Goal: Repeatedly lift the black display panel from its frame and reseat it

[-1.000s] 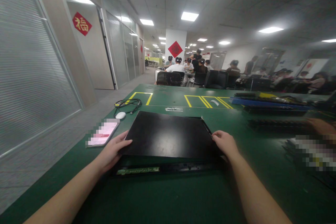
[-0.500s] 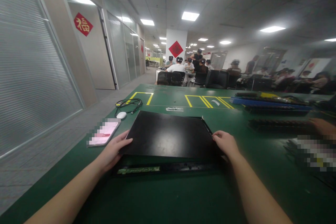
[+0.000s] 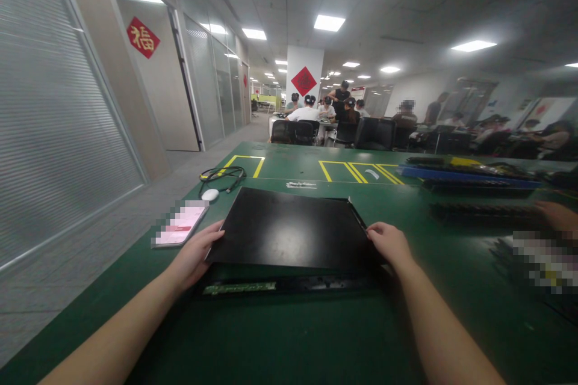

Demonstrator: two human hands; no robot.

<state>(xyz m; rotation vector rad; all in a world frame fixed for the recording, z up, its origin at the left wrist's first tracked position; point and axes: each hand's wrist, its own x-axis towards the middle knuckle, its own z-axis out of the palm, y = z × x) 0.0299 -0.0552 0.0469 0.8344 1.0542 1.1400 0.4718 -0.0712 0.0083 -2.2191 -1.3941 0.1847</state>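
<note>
A flat black cover panel (image 3: 289, 228) lies tilted over a low chassis whose green circuit board (image 3: 239, 288) shows along the near edge. My left hand (image 3: 194, 255) grips the panel's near left corner, thumb on top. My right hand (image 3: 389, 243) holds the near right corner, fingers curled over the edge. The near edge of the panel sits raised a little above the chassis.
A phone (image 3: 179, 225) lies left of the panel on the green table (image 3: 289, 337), with a white mouse (image 3: 210, 195) and a coiled black cable (image 3: 222, 175) behind it. Dark trays (image 3: 469, 177) and another person's hand (image 3: 557, 215) are at right. People sit at far tables.
The near edge of the panel has risen slightly off the chassis, and both hands moved up a little with it.
</note>
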